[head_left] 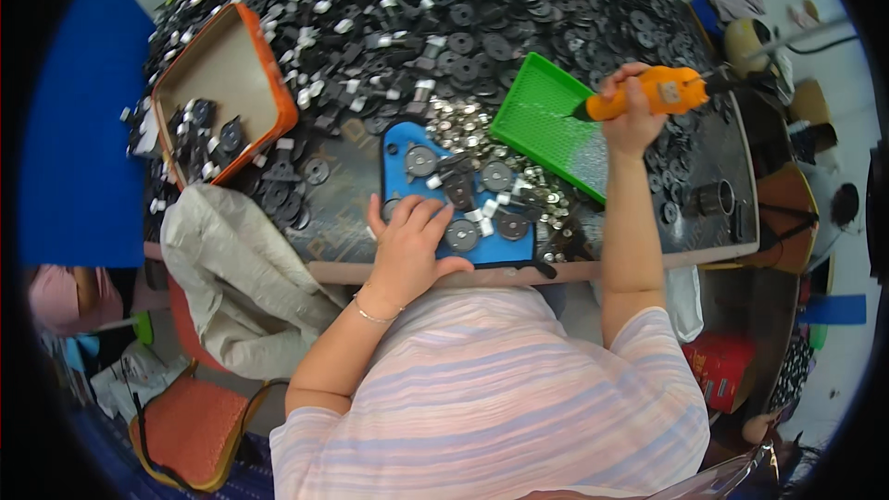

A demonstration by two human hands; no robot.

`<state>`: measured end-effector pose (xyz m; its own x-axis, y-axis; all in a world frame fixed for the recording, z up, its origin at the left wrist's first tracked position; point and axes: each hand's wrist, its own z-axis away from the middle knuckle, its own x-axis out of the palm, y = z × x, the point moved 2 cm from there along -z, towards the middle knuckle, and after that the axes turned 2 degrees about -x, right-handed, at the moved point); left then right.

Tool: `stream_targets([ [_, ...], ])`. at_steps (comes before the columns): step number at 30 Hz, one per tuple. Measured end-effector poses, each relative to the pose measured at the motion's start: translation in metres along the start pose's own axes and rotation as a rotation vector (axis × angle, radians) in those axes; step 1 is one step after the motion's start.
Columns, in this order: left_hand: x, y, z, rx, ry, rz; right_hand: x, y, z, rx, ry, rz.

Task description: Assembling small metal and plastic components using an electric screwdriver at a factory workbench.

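My right hand (633, 113) is wrapped round an orange electric screwdriver (674, 91). Its dark tip points left, over a green tray (526, 91) whose near right part holds many tiny silvery pieces, likely screws. My left hand (409, 239) lies with fingers spread at the left side of a blue mat (404, 141), partly over a dark round disc. Several dark discs, such as this one (462, 234), rest on the mat with black-and-white parts (482, 216) among them. Whether my left fingertips press on the covered disc, I cannot tell.
A huge heap of black discs and black-and-white pieces (370, 46) covers the back of the table. An orange-rimmed bin (285, 97) stands tilted at left, beside a pale sack (227, 268). Small shiny metal pieces (460, 125) lie behind the mat. A dark cup (716, 198) is at right.
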<state>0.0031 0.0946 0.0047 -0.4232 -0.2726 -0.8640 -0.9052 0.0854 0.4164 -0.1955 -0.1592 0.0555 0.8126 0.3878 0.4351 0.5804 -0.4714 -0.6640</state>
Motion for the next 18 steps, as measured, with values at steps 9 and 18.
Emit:
stream_targets([
  [9, -0.027, -0.058, 0.026, -0.251, 0.223, 0.17, 0.076, -0.035, 0.038, 0.054, -0.272, -0.169],
  [18, -0.011, -0.06, 0.017, -0.242, 0.168, 0.354, 0.166, -0.008, 0.096, 0.372, -0.575, -0.32],
])
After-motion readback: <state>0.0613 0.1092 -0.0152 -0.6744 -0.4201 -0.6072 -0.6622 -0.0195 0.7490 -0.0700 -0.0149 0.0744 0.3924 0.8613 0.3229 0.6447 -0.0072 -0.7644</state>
